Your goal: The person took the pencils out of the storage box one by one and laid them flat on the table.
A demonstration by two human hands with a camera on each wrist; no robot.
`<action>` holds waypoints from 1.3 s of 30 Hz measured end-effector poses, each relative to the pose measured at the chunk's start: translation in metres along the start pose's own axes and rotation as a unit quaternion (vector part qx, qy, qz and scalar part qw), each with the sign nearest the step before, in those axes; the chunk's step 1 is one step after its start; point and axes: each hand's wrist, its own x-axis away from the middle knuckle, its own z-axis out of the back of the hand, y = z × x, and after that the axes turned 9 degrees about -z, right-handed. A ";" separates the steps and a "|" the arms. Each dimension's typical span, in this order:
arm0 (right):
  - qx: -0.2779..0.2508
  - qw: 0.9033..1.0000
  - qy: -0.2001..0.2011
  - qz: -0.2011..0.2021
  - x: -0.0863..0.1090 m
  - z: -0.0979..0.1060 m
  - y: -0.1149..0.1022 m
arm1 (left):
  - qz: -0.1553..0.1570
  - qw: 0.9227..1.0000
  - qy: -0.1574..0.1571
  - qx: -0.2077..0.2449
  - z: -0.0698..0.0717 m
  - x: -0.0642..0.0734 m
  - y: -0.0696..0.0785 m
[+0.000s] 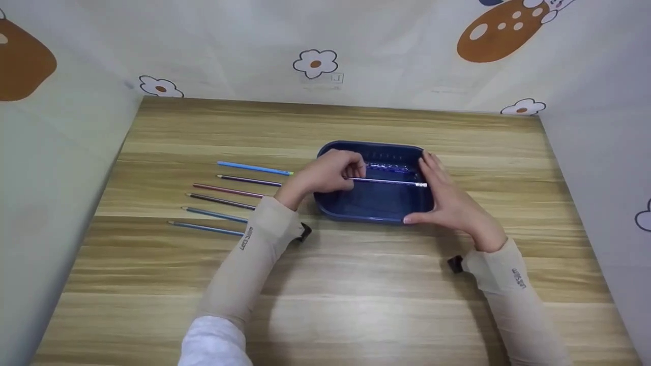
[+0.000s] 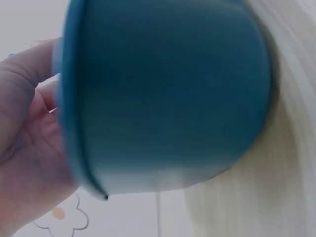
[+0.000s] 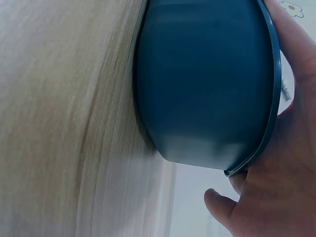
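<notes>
A dark blue rectangular container (image 1: 374, 206) stands on the table between both hands. My left hand (image 1: 330, 170) reaches over its left side and pinches a thin purple pencil (image 1: 381, 180), whose white-tipped end points right toward the container's right wall. Along the far inner wall shows a shiny purple strip (image 1: 389, 167). My right hand (image 1: 447, 198) spreads over the container's right end, fingers at the far corner and thumb by the near one. From the left wrist view, the outer wall (image 2: 168, 98) of the container hides the pencil and the fingertips.
Left of the container, several pencils lie in a fanned row, among them a bright blue pencil (image 1: 254, 168), a red pencil (image 1: 226, 190) and a lower blue pencil (image 1: 203, 227). Patterned cloth walls (image 1: 244, 51) enclose the wooden table (image 1: 366, 300) at the back and sides.
</notes>
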 end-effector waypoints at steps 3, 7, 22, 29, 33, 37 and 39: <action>0.002 1.000 -0.001 0.000 0.000 0.000 -0.001 | -0.009 1.000 0.008 0.008 0.006 0.008 0.003; 0.006 1.000 -0.001 0.002 0.000 0.001 -0.001 | -0.013 1.000 0.016 0.013 0.013 0.020 0.006; 0.013 1.000 0.003 0.008 0.000 0.001 -0.001 | 0.020 0.998 0.064 0.019 0.041 0.065 0.005; 0.010 1.000 0.001 0.007 0.000 0.001 -0.001 | 0.030 0.995 0.098 0.013 0.061 0.083 -0.006; 0.010 1.000 0.001 0.008 0.000 0.000 -0.001 | 0.048 0.992 0.112 -0.007 0.071 0.091 -0.016; 0.013 1.000 0.001 0.009 0.000 0.000 0.000 | 0.069 0.989 0.128 -0.034 0.079 0.098 -0.026; 0.011 1.000 0.001 0.010 0.000 0.000 0.000 | 0.081 0.986 0.134 -0.049 0.082 0.102 -0.031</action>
